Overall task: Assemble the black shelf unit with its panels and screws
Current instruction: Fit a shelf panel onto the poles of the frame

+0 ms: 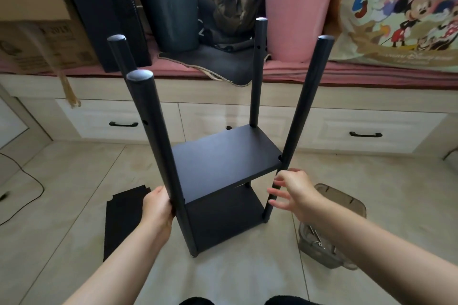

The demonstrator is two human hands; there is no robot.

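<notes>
The black shelf unit (pixel 223 156) stands upright on the tiled floor, with two panels fixed between several round black posts. My left hand (pixel 158 208) grips the near left post just beside the upper panel's corner. My right hand (pixel 293 192) hovers with fingers spread at the near right post, fingertips touching or nearly touching it. A loose black panel (pixel 124 218) lies flat on the floor to the left. A clear plastic box (pixel 324 252) holding screws sits on the floor at the right.
A long cabinet with drawers (pixel 247 119) runs behind the unit. On it stand a dark bin (pixel 171 7), a pink bucket (pixel 297 12), cardboard boxes (pixel 32 20) and a leaning black board (pixel 104 7). A black cable (pixel 29 186) trails at far left.
</notes>
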